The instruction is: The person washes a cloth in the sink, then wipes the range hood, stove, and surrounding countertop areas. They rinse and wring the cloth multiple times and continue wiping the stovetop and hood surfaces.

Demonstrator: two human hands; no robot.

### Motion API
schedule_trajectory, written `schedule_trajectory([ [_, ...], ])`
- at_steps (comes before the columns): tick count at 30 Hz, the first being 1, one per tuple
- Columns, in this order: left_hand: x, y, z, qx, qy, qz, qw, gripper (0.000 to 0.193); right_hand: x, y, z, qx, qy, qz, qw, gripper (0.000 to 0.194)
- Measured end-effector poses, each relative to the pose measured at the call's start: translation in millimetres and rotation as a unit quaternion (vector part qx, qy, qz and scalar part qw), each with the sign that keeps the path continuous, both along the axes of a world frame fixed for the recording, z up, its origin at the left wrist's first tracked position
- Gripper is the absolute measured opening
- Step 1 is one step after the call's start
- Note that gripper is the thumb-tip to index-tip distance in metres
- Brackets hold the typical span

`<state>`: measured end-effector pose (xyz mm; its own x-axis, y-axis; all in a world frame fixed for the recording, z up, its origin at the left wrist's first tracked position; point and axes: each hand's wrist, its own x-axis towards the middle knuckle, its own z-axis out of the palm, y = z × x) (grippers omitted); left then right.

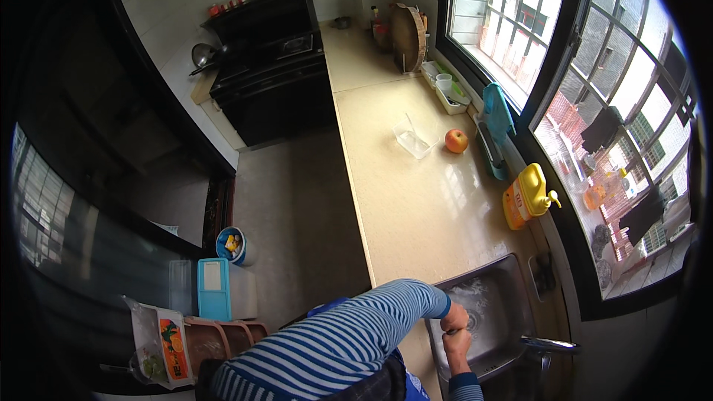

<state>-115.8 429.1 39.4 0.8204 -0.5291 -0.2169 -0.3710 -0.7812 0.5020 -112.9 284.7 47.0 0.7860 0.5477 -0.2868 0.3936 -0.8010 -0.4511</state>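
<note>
Both my hands are together over the left part of the stainless steel sink (501, 301), in blue-and-white striped sleeves. My left hand (455, 317) is bent down with curled fingers, right against my right hand (458, 345), which comes up from the lower edge of the view. A small dark bit shows between them; what they hold, if anything, is hidden. Water glistens in the sink near the drain (472, 321). The chrome faucet (548, 344) reaches over the sink's right rim, beside my hands.
On the beige countertop (401, 211) are a red-yellow apple (456, 141), a clear plastic container (415, 138) and a yellow pump bottle (525, 197). White trays (452, 97) and a round wooden chopping board (408, 38) stand farther off. A black stove (273, 67) is beyond, a blue-rimmed bin (249, 250) on the floor.
</note>
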Motion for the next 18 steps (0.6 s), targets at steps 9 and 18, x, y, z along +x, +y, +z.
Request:
schedule_trajectory([
  [9,-12,33,14,-0.22,0.012,0.171,0.96,0.077,-16,21,24,0.183,0.04,-0.153,0.97,0.064],
  [18,-140,222,47,-0.406,0.115,0.521,0.742,0.038,-121,200,100,0.28,-0.014,0.078,0.957,0.032],
])
